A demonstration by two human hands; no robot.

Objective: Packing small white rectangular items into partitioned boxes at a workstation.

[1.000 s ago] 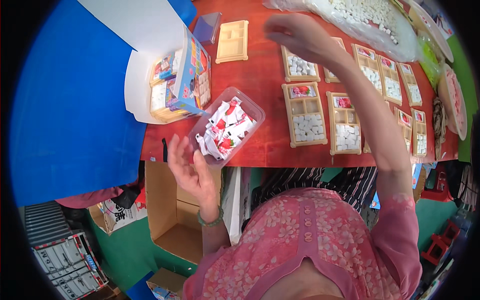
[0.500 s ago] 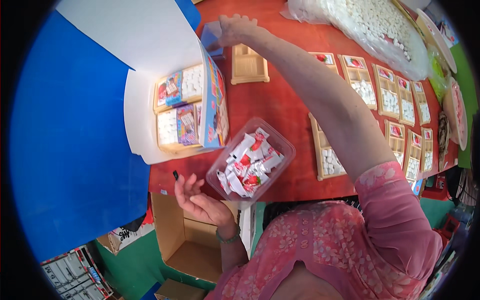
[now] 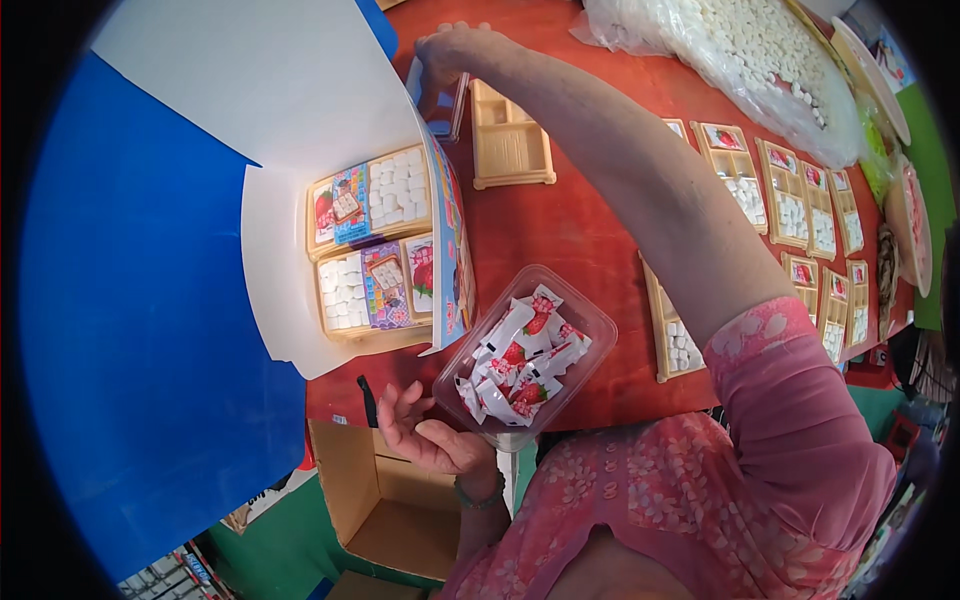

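My right arm stretches to the far side of the table, where my right hand (image 3: 445, 60) is at a clear bluish plastic box (image 3: 445, 128). Its fingers are partly hidden, so what they grip does not show. My left hand (image 3: 435, 432) rests palm up by the near table edge, fingers loosely bent and apart, holding nothing visible. A thin black strip (image 3: 368, 400) is beside its fingertips. Next to that hand stands a clear tub (image 3: 603, 350) of strawberry-printed sachets (image 3: 512, 355). An empty cream compartment tray (image 3: 515, 150) lies right of the bluish box.
An open display carton (image 3: 270, 280) at left holds packed trays of white pieces (image 3: 398, 188). Several filled trays (image 3: 740, 180) line the right side of the red table (image 3: 590, 210). A plastic bag of white pieces (image 3: 750, 60) lies far right; a cardboard box (image 3: 400, 520) stands below.
The view has shifted, so the carton, tub and trays appear lower. My right hand has moved further down into the bluish box, whose rim now shows more. My left hand stays beside the tub.
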